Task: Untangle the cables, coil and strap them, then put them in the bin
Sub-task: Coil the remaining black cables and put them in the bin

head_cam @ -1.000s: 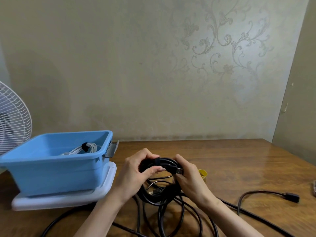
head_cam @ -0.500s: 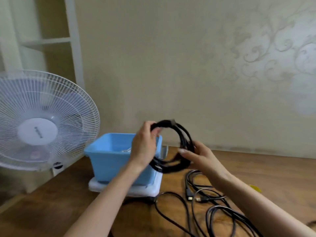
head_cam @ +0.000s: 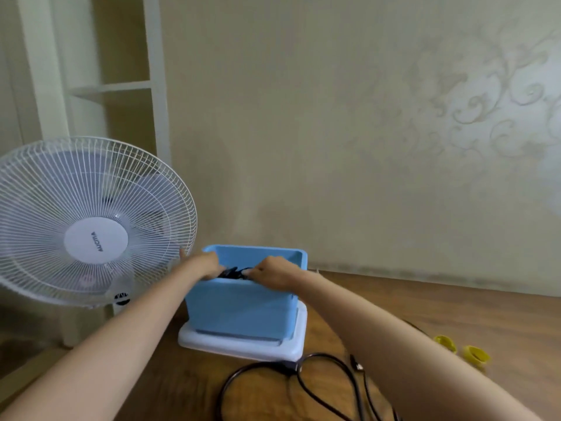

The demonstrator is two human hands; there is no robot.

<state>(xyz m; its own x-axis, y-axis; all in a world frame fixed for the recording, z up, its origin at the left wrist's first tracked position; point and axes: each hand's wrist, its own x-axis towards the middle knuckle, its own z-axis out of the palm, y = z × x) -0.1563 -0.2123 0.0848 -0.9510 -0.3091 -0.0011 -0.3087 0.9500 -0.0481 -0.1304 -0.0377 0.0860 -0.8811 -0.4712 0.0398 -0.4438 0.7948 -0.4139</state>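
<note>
Coil (head_cam: 233,272) is black and sits just inside the bin (head_cam: 243,311) at the near rim. The left hand (head_cam: 204,264) and right hand (head_cam: 274,273) each curl their fingers down and pinch it, probably to lower it in without it springing open. Counted: one bin on one lid (head_cam: 243,349), two yellow rings (head_cam: 444,343), one fan (head_cam: 91,223); loose cables (head_cam: 306,381) on the table (head_cam: 440,302), number unclear.

Bin (head_cam: 243,311) on lid (head_cam: 243,349), fan (head_cam: 91,223) left, cables (head_cam: 318,387) in front
</note>
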